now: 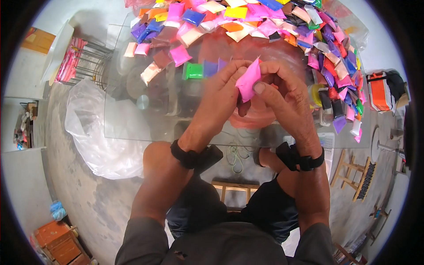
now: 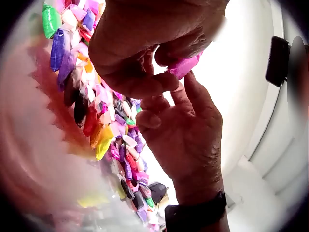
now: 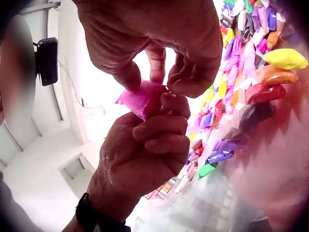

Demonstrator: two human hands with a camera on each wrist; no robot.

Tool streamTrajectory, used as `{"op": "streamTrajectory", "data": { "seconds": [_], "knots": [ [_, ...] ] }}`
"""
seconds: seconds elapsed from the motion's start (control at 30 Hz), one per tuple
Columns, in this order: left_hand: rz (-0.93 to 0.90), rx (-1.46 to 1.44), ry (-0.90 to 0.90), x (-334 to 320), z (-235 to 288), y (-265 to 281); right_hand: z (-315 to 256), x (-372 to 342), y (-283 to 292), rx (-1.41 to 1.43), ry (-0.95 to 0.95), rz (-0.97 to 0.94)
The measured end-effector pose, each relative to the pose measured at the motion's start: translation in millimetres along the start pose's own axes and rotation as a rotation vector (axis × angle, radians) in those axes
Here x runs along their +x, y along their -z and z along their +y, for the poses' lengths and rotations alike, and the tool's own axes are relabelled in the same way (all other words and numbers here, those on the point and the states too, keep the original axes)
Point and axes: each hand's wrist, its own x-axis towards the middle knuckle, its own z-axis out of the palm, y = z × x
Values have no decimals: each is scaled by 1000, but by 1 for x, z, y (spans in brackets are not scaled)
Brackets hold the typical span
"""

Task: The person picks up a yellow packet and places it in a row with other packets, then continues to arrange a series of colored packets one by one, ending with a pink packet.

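Note:
A small pink packet (image 1: 248, 81), plump and pillow-shaped with pointed ends, is held up over the glass table between both hands. My left hand (image 1: 221, 90) grips its left side, fingers bent around it. From the right, my right hand (image 1: 289, 90) pinches it, the thumb pressed on its lower face. In the right wrist view the pink packet (image 3: 142, 99) shows between the two hands' fingertips. The left wrist view catches only part of the packet (image 2: 183, 66), the rest hidden by fingers. Just left of the hands, a green packet (image 1: 193, 71) lies beside blue and purple ones.
Many coloured packets (image 1: 236, 12) are heaped along the far side and right of the glass table (image 1: 126, 128). A clear plastic bag (image 1: 99, 132) sits on the floor at left. Wooden racks (image 1: 355, 174) stand at right, and a wire rack (image 1: 92, 57) at back left.

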Motion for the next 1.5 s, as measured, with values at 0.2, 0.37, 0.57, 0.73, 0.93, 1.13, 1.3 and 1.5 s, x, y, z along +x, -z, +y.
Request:
{"op": "streamTrajectory", "data": {
  "seconds": [0.2, 0.37, 0.57, 0.73, 0.93, 1.13, 1.3, 1.5],
  "knots": [
    [73, 201, -369, 10, -16, 1, -6, 0, -3, 10, -7, -5],
    [66, 156, -222, 1, -10, 2, -6, 0, -1, 66, -101, -44],
    [54, -73, -85, 1, 0, 1, -3, 1, -6, 185, -106, 130],
    [36, 90, -92, -1, 7, 1, 1, -2, -2, 136, -112, 93],
    [112, 51, -108, -1, 0, 6, -9, -1, -11, 175, -101, 54],
    [143, 32, -94, 3, 3, 14, -2, -6, -11, -99, 92, 16],
    [145, 49, -43, 3, 5, 17, -6, -5, -10, -312, 247, -8],
    [171, 32, -11, 6, 3, 16, -8, -5, -8, -434, 347, -18]
  ]
}}
